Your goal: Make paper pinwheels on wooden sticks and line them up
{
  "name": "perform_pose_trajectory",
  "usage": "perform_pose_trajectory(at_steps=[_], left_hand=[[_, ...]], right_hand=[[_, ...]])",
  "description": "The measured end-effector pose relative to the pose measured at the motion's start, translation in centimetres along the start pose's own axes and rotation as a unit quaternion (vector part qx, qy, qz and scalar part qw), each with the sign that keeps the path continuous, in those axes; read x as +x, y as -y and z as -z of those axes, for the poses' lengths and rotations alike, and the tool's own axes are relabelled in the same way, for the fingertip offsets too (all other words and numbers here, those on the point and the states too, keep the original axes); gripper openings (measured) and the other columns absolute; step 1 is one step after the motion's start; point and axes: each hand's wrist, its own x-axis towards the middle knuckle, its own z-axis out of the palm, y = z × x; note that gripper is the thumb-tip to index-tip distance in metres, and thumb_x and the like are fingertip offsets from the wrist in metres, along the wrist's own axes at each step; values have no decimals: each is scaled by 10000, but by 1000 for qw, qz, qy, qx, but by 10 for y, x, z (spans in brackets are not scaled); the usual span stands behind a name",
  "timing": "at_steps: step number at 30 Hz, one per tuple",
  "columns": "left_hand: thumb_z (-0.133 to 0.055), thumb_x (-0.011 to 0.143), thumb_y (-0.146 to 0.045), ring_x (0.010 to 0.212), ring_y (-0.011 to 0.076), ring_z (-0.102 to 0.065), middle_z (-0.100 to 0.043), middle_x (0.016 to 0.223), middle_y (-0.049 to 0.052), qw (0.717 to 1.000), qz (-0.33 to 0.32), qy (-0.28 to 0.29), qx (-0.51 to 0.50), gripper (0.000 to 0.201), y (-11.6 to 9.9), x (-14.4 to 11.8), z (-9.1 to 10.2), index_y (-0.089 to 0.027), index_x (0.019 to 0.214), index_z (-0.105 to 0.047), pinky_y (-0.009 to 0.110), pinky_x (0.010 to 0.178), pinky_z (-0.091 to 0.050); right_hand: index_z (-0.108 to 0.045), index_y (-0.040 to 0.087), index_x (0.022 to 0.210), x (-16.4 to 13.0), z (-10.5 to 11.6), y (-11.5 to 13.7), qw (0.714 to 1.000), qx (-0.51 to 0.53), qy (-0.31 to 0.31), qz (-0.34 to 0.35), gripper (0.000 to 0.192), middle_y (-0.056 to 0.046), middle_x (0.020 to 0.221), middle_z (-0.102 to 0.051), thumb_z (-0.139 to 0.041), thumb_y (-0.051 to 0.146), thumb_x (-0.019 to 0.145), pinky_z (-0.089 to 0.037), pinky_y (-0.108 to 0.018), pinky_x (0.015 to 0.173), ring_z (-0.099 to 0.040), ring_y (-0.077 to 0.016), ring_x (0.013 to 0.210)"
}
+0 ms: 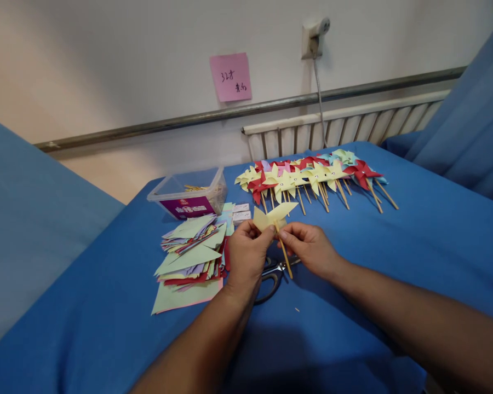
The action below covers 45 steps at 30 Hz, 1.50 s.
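Observation:
A yellow paper pinwheel (273, 215) on a thin wooden stick (286, 259) is held upright over the blue table (414, 246). My left hand (246, 257) pinches the yellow paper at its lower left. My right hand (310, 247) grips the stick just under the paper. Scissors (271, 273) lie on the cloth right below both hands, partly hidden by my left hand.
A messy stack of coloured paper sheets (191, 257) lies left of my hands. A clear plastic box (189, 192) with sticks stands behind it. A row of several finished pinwheels (312, 176) lies at the back. Behind are a radiator (345, 128), a wall and a pink note (230, 76).

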Motion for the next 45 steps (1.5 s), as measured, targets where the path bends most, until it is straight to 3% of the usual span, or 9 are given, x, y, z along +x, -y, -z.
perform_pose_trajectory(at_steps=[34, 45], left_hand=[[-756, 597, -276, 572, 122, -544, -618, 638, -8, 999, -16, 13, 29, 213, 5, 2, 1, -157, 706, -616, 233, 550, -393], [-737, 606, -283, 544, 106, -514, -573, 594, -31, 996, -30, 1, 78, 205, 3, 1, 1, -164, 676, -586, 219, 525, -371]], right_hand=[[-593, 193, 700, -1, 3, -2, 1000, -6, 6, 13, 270, 41, 573, -531, -644, 448, 772, -346, -239, 518, -455, -97, 529], [-571, 193, 667, 0, 1, 1, 1000, 15, -3, 7, 284, 45, 566, -511, -670, 449, 736, -357, -235, 496, -444, -91, 509]])
